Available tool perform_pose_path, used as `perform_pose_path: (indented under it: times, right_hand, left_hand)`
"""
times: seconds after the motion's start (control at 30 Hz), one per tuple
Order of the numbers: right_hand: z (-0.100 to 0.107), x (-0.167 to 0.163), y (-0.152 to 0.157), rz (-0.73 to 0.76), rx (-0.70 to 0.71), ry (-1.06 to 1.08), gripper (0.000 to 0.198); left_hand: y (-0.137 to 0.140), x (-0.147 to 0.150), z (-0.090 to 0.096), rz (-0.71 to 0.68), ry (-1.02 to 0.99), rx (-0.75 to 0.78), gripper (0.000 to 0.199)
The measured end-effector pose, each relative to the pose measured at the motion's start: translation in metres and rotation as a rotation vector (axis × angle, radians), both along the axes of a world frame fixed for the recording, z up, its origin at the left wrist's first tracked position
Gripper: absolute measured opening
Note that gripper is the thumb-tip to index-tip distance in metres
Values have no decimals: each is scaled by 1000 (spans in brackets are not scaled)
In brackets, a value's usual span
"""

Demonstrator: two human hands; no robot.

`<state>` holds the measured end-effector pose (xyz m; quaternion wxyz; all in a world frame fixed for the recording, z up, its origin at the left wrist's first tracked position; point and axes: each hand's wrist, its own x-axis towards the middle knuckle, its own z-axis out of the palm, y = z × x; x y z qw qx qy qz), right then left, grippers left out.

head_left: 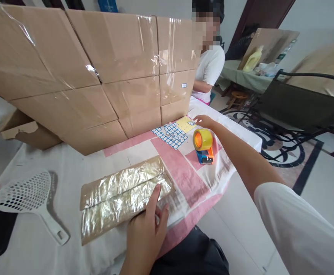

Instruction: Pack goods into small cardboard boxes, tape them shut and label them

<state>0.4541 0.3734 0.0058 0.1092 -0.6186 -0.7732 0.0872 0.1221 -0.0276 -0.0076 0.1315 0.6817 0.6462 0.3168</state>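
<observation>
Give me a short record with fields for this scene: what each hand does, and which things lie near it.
left hand: rests flat on the tape-wrapped cardboard parcel
right hand: reaches out, fingers at the yellow sheet beside the blue label sheet
near right arm: tape dispenser with yellow roll
left of parcel: white slotted scoop
behind: taped cardboard wall
surface: table cloth, white and pink
other: a seated person in white
</observation>
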Motion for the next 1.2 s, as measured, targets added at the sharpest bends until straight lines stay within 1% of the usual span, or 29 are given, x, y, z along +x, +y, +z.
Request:
perform_pose_path:
  times: [0.07, 0.13, 0.23, 0.37, 0.57, 0.73, 0.87, 1.0, 1.13, 1.2]
  right_hand:
    - [-18, 6, 13, 18, 14, 8, 39]
    - [-31, 9, 25, 48, 25, 16, 42]
    - [-41, 10, 37, 120, 35, 11, 37]
    - [-46, 12, 38, 201, 71, -26, 25]
    - [-51, 8, 22, 275, 153, -113, 26]
    - [-47, -2, 19, 346, 129, -204, 19]
    - [-45, -2, 17, 320, 108, -226, 15]
    - [-45, 2, 14, 255, 80, -189, 12]
    - [-43, 7, 14, 168, 48, -80, 15]
    - [-40, 8, 15, 145, 42, 6, 13]
  left_hand:
    - [2, 2, -2, 17, -16, 41, 49]
    - [3, 5, -4, 36, -34, 77, 46]
    - [2, 8, -8, 55, -62, 105, 47]
    - [0, 10, -17, 87, -63, 88, 53]
    - [1, 6, -21, 90, -73, 55, 59]
    - [0, 6, -23, 92, -30, 74, 61]
    - [-1, 8, -25, 89, -27, 90, 60]
    - [0, 9, -21, 95, -5, 104, 58]
    - [2, 12, -15, 79, -35, 104, 55]
    - [2, 13, -13, 70, -66, 102, 54]
